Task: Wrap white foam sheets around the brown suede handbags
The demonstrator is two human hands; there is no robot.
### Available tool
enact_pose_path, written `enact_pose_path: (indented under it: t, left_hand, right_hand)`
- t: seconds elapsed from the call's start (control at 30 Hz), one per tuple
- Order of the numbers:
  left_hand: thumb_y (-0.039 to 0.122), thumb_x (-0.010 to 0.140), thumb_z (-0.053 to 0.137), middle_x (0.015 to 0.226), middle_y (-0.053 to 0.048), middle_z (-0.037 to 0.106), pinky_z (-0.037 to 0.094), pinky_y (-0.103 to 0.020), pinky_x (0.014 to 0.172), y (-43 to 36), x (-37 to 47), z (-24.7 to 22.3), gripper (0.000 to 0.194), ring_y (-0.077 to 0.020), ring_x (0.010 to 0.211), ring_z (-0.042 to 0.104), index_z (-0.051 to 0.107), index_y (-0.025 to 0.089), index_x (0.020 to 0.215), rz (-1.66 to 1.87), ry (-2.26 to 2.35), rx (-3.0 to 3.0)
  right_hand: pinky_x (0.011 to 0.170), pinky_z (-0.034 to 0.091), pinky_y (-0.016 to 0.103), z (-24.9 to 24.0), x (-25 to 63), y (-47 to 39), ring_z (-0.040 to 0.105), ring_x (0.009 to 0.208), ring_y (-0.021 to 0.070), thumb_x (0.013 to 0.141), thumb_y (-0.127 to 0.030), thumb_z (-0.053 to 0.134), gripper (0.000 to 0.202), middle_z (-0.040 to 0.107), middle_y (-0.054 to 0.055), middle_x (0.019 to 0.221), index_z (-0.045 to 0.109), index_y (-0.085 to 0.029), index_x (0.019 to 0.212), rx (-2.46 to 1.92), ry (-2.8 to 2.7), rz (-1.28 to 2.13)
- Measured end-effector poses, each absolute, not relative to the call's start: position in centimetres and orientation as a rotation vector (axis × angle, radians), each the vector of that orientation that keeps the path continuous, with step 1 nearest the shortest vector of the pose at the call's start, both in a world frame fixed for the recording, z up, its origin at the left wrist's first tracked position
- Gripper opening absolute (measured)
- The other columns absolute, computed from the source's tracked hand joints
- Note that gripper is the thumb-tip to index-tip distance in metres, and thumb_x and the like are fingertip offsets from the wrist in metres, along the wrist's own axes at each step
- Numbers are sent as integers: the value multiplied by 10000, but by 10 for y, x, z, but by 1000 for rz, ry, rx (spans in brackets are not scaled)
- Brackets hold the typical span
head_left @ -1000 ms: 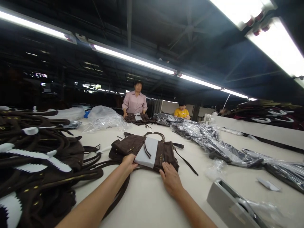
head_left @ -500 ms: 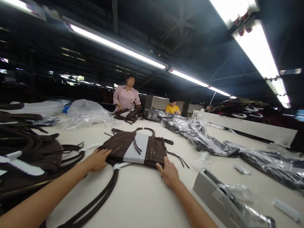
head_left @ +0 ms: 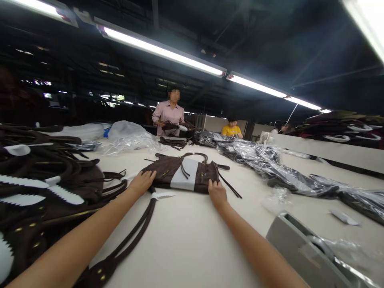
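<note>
A dark brown handbag [head_left: 163, 172] lies flat on the white table, with a pale wrap band [head_left: 186, 174] around its middle and its handles pointing away from me. My left hand [head_left: 142, 183] grips the bag's left end, fingers curled over the edge. At the lower right corner, my right hand [head_left: 217, 194] is closed on the bag with its fingers on top. Thin dark cords hang from the bag's front and right side. Close by my left hand lies a looped brown strap [head_left: 141, 230] with a white toothed paper tag [head_left: 163, 195].
More brown bags [head_left: 75, 180] with white tags are heaped at the left. Clear plastic [head_left: 129, 138] lies behind them. Plastic-wrapped bags [head_left: 255, 154] run along the right, and a grey tape dispenser [head_left: 303, 248] stands front right. A co-worker [head_left: 169, 114] handles a brown bag across the table.
My view has swung to the right. My right hand's fingers have curled further over the bag's corner. Across the table, the co-worker has lifted a brown bag.
</note>
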State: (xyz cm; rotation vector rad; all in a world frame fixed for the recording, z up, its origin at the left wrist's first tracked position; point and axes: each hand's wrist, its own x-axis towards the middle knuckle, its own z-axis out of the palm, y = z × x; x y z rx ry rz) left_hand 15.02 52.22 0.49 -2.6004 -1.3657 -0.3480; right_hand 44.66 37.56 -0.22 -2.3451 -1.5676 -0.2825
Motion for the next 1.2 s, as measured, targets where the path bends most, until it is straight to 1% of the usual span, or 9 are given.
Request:
enact_pose_path:
  t: [0.07, 0.13, 0.2, 0.27, 0.4, 0.5, 0.63, 0.93, 1.2]
  left_hand:
    - [298, 901, 553, 1475, -132, 387, 212, -578, 1123, 534, 158, 6, 490, -308, 1372, 325, 443, 172, 1361, -371, -1433, -2577]
    - [361, 887, 581, 1513, -121, 324, 183, -617, 1123, 542, 165, 7, 538, -330, 1397, 265, 426, 192, 1374, -372, -1481, -2593]
    - [370, 875, 597, 1531, -134, 286, 193, -616, 1120, 541, 165, 7, 587, -346, 1409, 233, 399, 196, 1400, -357, -1492, -2656]
    - [359, 869, 607, 1544, -147, 256, 199, -603, 1122, 531, 160, 7, 622, -352, 1420, 205, 372, 198, 1422, -342, -1490, -2730]
    - [350, 874, 605, 1515, -132, 322, 204, -602, 1123, 490, 138, 10, 560, -333, 1403, 258, 427, 197, 1382, -346, -1567, -2798]
    - [362, 879, 599, 1401, -110, 464, 317, -585, 1075, 456, 119, 14, 441, -299, 1297, 422, 521, 185, 1275, -358, -1706, -2777]
    - [364, 886, 592, 1239, -95, 570, 470, -488, 948, 407, 100, 20, 348, -241, 1110, 561, 572, 169, 1174, -335, -1844, -2752]
    - [346, 878, 610, 1131, -69, 617, 522, -413, 865, 286, 100, 39, 285, -202, 1006, 608, 601, 171, 1103, 245, -1785, -2811]
    - [358, 894, 576, 1357, -108, 491, 406, -539, 1017, 194, 34, 51, 438, -278, 1226, 486, 495, 189, 1290, 38, -1875, -2613]
  right_hand:
    - [895, 451, 523, 1, 448, 412, 399, 1300, 347, 899, -81, 325, 537, 490, 269, 1342, 404, -108, 1430, -2404, -1468, -226]
    - [930, 404, 587, -7, 443, 436, 252, 1389, 369, 904, -108, 320, 596, 242, 255, 1521, 255, -128, 1496, -2451, -1383, -211]
    - [993, 322, 624, -23, 435, 442, 151, 1421, 384, 917, -148, 307, 628, 33, 202, 1581, 148, -155, 1525, -2454, -1351, -207]
    - [1060, 247, 605, -36, 431, 430, 137, 1427, 379, 937, -217, 304, 616, -31, 154, 1590, 139, -165, 1528, -2408, -1435, -172]
    - [1128, 157, 547, -43, 432, 384, 195, 1430, 309, 974, -357, 233, 562, 113, 110, 1588, 276, -159, 1498, -2354, -1689, 20]
    - [1146, 127, 528, -40, 430, 351, 162, 1446, 264, 981, -363, 174, 574, 208, 96, 1567, 271, -131, 1497, -2365, -1758, 69]
    - [1152, 152, 503, -39, 418, 312, 171, 1447, 252, 978, -324, 159, 572, 204, 88, 1566, 261, -97, 1494, -2369, -1879, 42]
    - [1157, 205, 470, -61, 397, 232, 202, 1438, 213, 940, -281, 187, 565, 226, 24, 1553, 339, -176, 1474, -2301, -2057, -95]
    - [1161, 209, 453, -51, 380, 150, 201, 1438, 195, 944, -296, 155, 576, 221, -5, 1552, 282, -155, 1488, -2283, -2096, -55]
